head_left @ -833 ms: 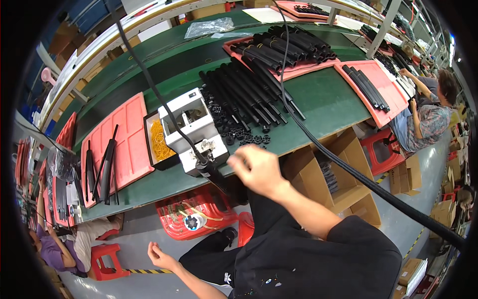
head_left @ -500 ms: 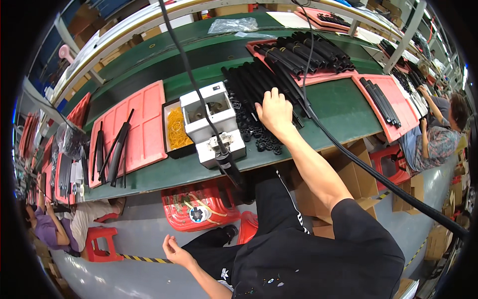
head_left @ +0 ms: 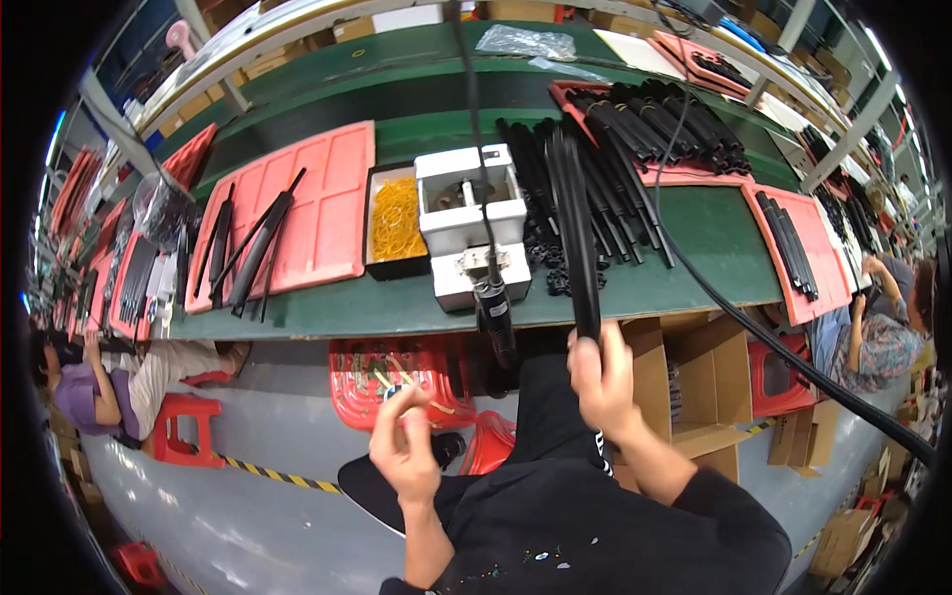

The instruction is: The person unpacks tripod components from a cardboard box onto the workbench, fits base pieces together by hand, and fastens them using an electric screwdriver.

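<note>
Right of centre in the frame, the right hand (head_left: 603, 382) holds a long black tube (head_left: 577, 238), its fingers closed around the lower end. The tube slants up over the near edge of the green table (head_left: 714, 233), its upper part in front of a row of black tubes (head_left: 627, 213) (motion blurs it a little). Below centre, left of the tube and well apart from it, the left hand (head_left: 405, 451) is raised with fingers curled and thumb near them; I cannot tell whether something small is pinched there. Behind that hand lies a red stool (head_left: 355, 397).

At the middle of the frame stands a white machine (head_left: 474, 238), with a black box of yellow bands (head_left: 397, 218) just to its left. Farther left, a pink tray (head_left: 332, 198) bears slim black rods (head_left: 263, 248).
</note>
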A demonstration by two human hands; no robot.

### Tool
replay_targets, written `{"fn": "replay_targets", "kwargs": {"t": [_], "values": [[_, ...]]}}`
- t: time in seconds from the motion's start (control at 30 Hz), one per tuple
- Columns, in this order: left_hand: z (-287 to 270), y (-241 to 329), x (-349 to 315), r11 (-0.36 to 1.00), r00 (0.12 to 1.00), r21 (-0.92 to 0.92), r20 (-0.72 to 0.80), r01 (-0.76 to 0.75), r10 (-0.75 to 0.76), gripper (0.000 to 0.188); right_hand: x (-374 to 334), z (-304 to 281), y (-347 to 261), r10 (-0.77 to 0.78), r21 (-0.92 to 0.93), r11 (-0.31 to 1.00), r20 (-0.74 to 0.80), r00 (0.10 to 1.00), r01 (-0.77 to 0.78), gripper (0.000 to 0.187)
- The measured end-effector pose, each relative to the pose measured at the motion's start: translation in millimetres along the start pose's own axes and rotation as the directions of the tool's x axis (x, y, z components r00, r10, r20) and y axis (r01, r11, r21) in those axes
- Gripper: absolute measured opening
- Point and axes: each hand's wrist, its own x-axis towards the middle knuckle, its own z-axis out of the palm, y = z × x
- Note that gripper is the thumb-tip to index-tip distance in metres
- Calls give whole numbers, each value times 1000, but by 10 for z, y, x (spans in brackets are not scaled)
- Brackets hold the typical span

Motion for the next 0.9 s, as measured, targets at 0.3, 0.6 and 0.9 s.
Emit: {"fn": "replay_targets", "kwargs": {"t": [0.3, 0.6, 0.9], "values": [[629, 624, 506, 804, 962, -575, 273, 153, 12, 50, -979, -48, -206, 41, 159, 981, 392, 919, -112, 25], [543, 573, 504, 767, 973, -614, 222, 188, -61, 42, -935, -73, -209, -62, 15, 998, 393, 917, 61, 27], [565, 537, 518, 777, 972, -602, 231, 185, -53, 46, -886, -93, -164, -97, -44, 992, 358, 929, 121, 32]]}}
